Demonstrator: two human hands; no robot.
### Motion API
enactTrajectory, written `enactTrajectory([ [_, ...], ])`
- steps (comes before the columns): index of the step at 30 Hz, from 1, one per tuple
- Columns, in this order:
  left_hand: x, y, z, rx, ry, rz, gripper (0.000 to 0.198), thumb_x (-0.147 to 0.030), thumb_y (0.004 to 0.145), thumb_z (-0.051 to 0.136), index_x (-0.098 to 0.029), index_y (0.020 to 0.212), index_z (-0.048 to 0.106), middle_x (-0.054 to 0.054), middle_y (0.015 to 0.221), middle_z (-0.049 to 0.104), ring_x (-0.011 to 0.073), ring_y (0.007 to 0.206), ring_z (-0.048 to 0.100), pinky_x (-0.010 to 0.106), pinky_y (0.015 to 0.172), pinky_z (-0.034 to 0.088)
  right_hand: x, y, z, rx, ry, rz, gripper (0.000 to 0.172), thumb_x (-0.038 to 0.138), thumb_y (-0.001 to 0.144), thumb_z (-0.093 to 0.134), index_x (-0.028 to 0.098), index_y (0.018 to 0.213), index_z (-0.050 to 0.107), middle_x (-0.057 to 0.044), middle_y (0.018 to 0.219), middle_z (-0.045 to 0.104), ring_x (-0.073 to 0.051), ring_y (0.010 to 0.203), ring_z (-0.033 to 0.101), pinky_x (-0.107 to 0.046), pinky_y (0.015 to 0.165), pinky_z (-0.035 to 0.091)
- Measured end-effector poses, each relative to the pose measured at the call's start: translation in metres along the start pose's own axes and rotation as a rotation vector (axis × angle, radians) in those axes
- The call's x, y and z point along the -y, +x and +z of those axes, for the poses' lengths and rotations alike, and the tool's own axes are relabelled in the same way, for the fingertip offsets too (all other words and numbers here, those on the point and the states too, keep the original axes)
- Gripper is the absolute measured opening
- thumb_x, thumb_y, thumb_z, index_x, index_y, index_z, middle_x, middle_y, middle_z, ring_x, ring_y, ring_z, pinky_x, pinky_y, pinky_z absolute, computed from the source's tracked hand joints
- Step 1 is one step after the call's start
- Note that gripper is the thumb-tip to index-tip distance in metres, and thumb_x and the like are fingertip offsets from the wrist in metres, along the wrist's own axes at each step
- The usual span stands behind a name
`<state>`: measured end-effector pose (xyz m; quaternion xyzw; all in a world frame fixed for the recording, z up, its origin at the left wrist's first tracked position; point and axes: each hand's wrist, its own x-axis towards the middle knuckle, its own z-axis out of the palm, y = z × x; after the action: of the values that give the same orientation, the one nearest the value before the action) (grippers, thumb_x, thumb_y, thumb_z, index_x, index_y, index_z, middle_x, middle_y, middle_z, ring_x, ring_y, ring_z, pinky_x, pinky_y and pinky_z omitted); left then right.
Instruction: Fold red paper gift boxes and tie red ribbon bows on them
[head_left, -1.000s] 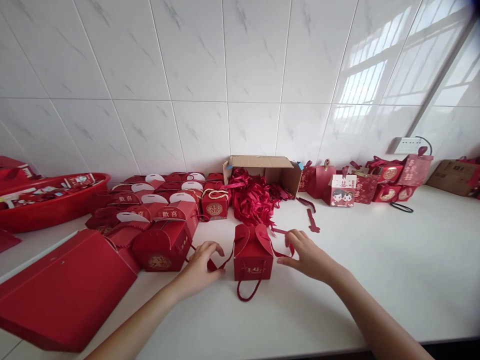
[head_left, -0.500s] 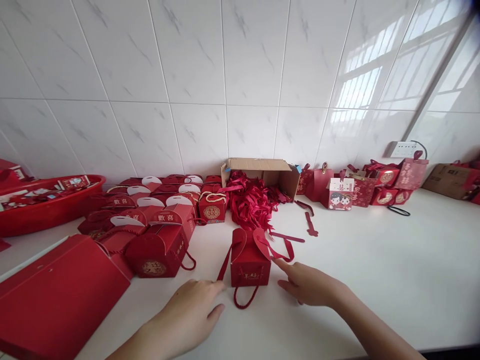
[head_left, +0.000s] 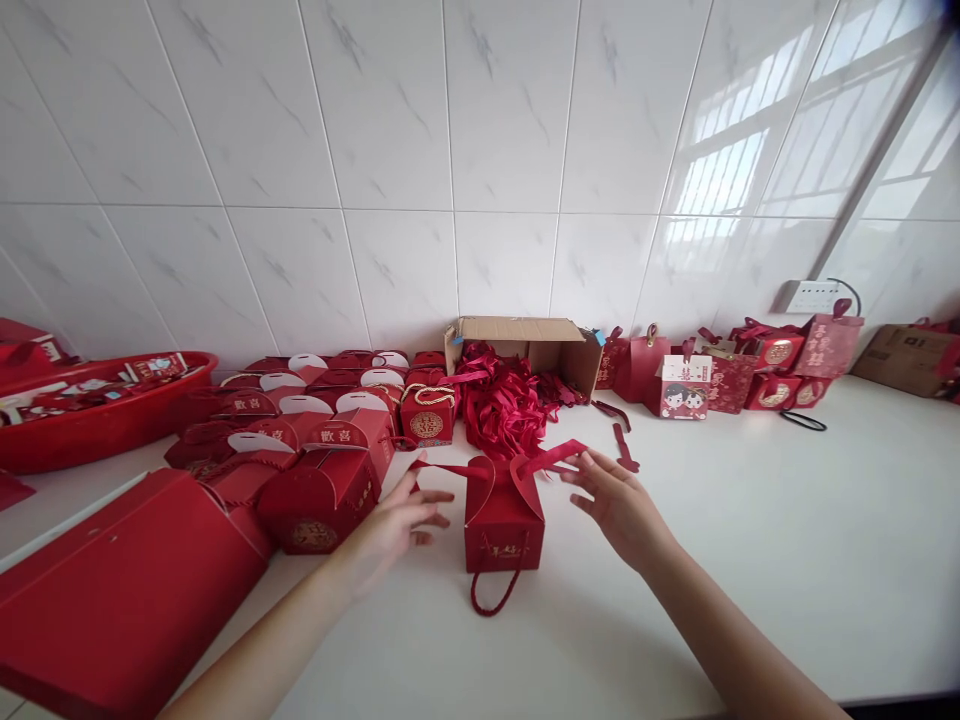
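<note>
A small red gift box [head_left: 502,530] stands upright in the middle of the white table, its rounded flaps raised and a twisted red cord handle [head_left: 495,608] hanging at its front. A red ribbon [head_left: 551,456] runs out from the flaps to both sides. On the left of the box, my left hand [head_left: 397,520] pinches one ribbon end between thumb and forefinger, its other fingers spread. My right hand [head_left: 615,500] grips the other end to the right, with the ribbon pulled outward and up.
Rows of red boxes [head_left: 322,490] and a large red box [head_left: 127,590] lie left. Behind is a cardboard box [head_left: 517,328] with a heap of red ribbons [head_left: 506,405]. Finished-looking small bags [head_left: 682,390] line the wall at right. A red basin [head_left: 112,425] sits far left.
Both hands have risen from the table beside the box. The ribbon ends have come up with them and now stretch outward from the flaps.
</note>
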<state>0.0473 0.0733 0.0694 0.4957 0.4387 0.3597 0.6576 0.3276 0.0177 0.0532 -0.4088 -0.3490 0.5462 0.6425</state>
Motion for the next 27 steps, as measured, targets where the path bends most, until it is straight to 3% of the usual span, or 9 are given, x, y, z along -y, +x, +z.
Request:
enactTrajectory([
  [2,-0.013,0.000,0.004,-0.097,-0.253,0.046,0.034,-0.015,0.078,0.062,-0.023,0.109,0.052,0.007,0.104,0.067,0.0168,0.084,0.067,0.024,0.062,0.048,0.003,0.006,0.003,-0.081,0.176,0.004,0.025,0.037,0.069,0.080,0.025,0.087,0.068,0.002,0.089,0.068,-0.012,0.083,0.065,-0.020,0.066,0.050],
  [4,-0.023,0.001,0.007,-0.211,-0.404,0.085,0.016,-0.009,0.077,0.061,-0.018,0.090,0.056,0.006,0.090,0.068,0.0148,0.073,0.067,0.021,0.052,0.044,0.005,0.010,0.006,-0.127,0.295,-0.001,0.025,0.030,0.065,0.083,0.023,0.081,0.067,0.004,0.077,0.066,-0.009,0.073,0.065,-0.018,0.062,0.051],
  [7,-0.032,0.006,0.011,-0.296,-0.463,0.123,0.012,-0.004,0.075,0.058,-0.015,0.076,0.055,0.002,0.070,0.062,0.0100,0.055,0.060,0.018,0.041,0.036,0.007,0.013,0.009,-0.165,0.363,-0.047,0.024,0.025,0.063,0.084,0.021,0.076,0.064,0.006,0.066,0.062,-0.008,0.061,0.062,-0.017,0.058,0.053],
  [13,-0.039,0.005,0.011,-0.320,-0.491,0.202,0.015,-0.002,0.071,0.058,-0.015,0.066,0.052,-0.002,0.061,0.055,0.0095,0.053,0.058,0.018,0.040,0.036,0.007,0.009,0.010,-0.215,0.370,-0.087,0.026,0.019,0.062,0.084,0.020,0.074,0.061,0.004,0.071,0.064,-0.008,0.060,0.063,-0.017,0.058,0.056],
  [17,-0.045,0.000,0.010,-0.334,-0.465,0.301,0.013,-0.003,0.067,0.061,-0.015,0.067,0.055,-0.004,0.058,0.055,0.0086,0.051,0.057,0.018,0.042,0.038,0.007,0.008,0.008,-0.223,0.337,-0.096,0.023,0.025,0.065,0.082,0.019,0.075,0.062,0.003,0.068,0.062,-0.009,0.059,0.062,-0.017,0.053,0.055],
  [22,-0.055,-0.003,0.012,-0.350,-0.408,0.339,0.006,-0.017,0.070,0.067,-0.015,0.073,0.062,-0.001,0.063,0.063,0.0097,0.054,0.059,0.019,0.044,0.039,0.017,0.008,0.010,-0.251,0.299,-0.162,0.027,0.026,0.063,0.082,0.020,0.068,0.057,0.007,0.055,0.052,-0.007,0.048,0.053,-0.017,0.045,0.049],
  [27,-0.065,-0.005,0.013,-0.392,-0.271,0.531,0.018,-0.032,0.070,0.071,-0.018,0.068,0.060,-0.002,0.064,0.062,0.0100,0.055,0.058,0.019,0.045,0.039,0.033,0.005,0.016,-0.254,0.119,-0.342,0.027,0.030,0.061,0.084,0.019,0.071,0.061,0.005,0.068,0.058,-0.007,0.059,0.056,-0.018,0.055,0.050],
])
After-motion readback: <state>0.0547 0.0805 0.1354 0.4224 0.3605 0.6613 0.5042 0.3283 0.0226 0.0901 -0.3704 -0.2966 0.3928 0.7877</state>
